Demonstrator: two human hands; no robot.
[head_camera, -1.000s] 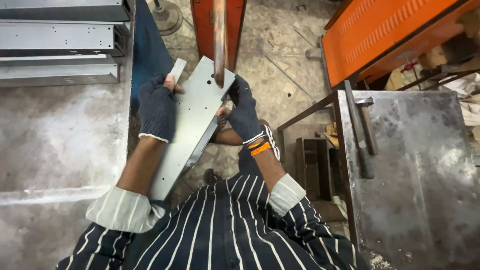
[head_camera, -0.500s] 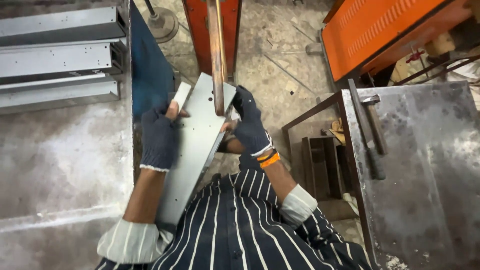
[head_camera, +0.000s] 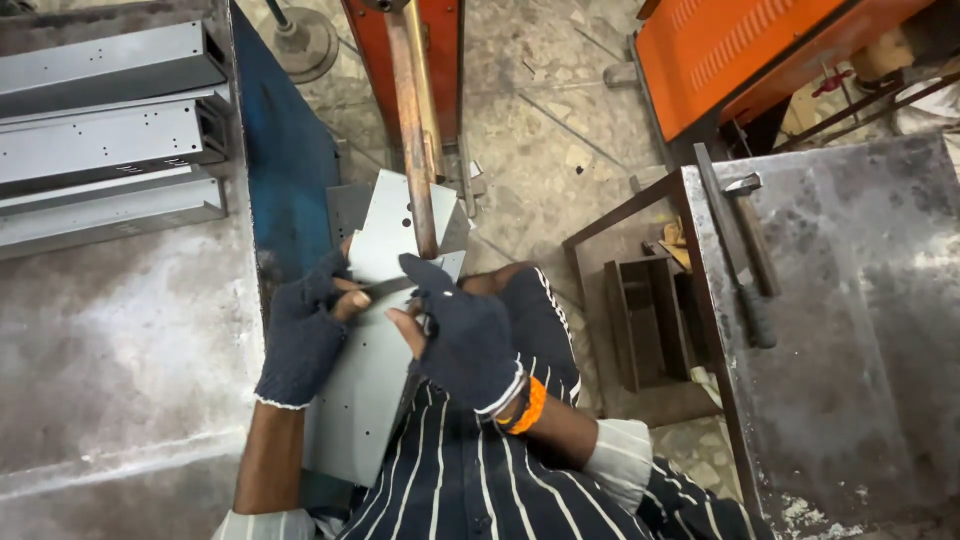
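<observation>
A long grey sheet-metal panel (head_camera: 365, 390) with small holes lies lengthwise in front of me, its far end under the copper arm (head_camera: 412, 130) of a red machine (head_camera: 445, 60). My left hand (head_camera: 300, 335), in a dark knitted glove, grips the panel's left edge. My right hand (head_camera: 460, 335), gloved too and with an orange band at the wrist, rests on top of the panel near the copper tip, fingers pressed on the sheet.
Several folded grey metal channels (head_camera: 105, 130) are stacked on the worn bench (head_camera: 110, 360) at the left. A steel table (head_camera: 850, 330) at the right carries a hammer (head_camera: 752, 250). An orange machine (head_camera: 740, 50) stands at the back right, a small metal box (head_camera: 650, 320) on the floor.
The panel has slid toward me and turned more upright in view. My right hand has moved from the panel's right edge onto its top face.
</observation>
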